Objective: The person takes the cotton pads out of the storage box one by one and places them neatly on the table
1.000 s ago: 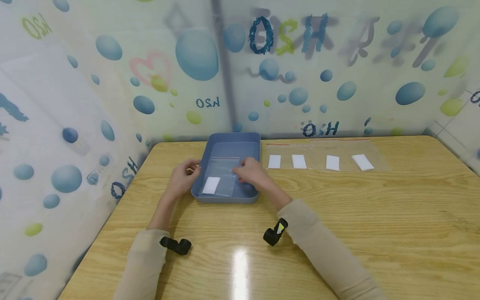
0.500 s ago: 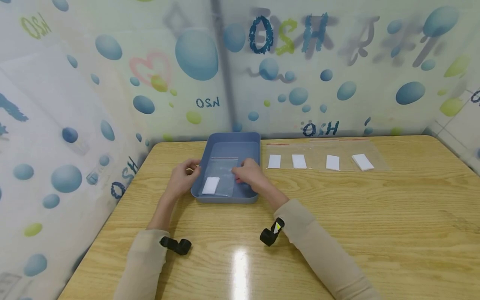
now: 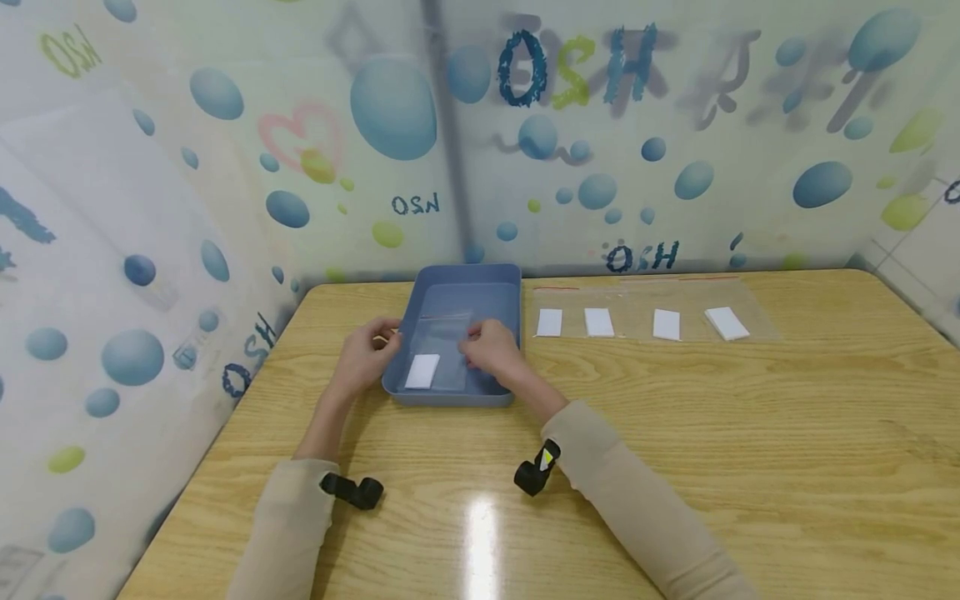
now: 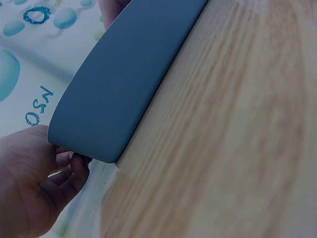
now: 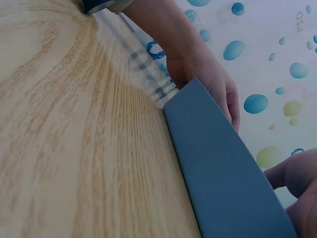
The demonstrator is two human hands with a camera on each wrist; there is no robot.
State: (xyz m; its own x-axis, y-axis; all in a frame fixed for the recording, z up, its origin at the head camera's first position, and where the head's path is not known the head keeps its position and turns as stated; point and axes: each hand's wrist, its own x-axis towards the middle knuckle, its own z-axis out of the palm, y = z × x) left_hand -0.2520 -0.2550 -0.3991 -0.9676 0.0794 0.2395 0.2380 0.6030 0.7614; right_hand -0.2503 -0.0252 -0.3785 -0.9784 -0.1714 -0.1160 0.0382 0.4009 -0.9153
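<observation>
A blue-grey tray [image 3: 450,400] stands on the table in the head view. Inside it is a clear zip bag [image 3: 441,335] with a small white rectangular block [image 3: 422,372] at its lower left. My left hand [image 3: 363,357] holds the tray's left rim, thumb at the rim; the left wrist view shows its other fingers [image 4: 69,183] curled against the outer wall. Over the tray's right half, my right hand [image 3: 492,348] pinches the bag's right edge between thumb and fingers. Its fingertips are partly hidden, and in the right wrist view the tray wall covers the bag.
Several clear zip bags [image 3: 637,296], with white blocks [image 3: 666,324] inside, lie in a row right of the tray. Behind the wooden table [image 3: 675,433] rises a patterned wall [image 3: 480,167], with another along the left.
My right hand has shifted slightly left, and the bag's upper and right edges have moved left with it. The left hand and the tray have stayed put.
</observation>
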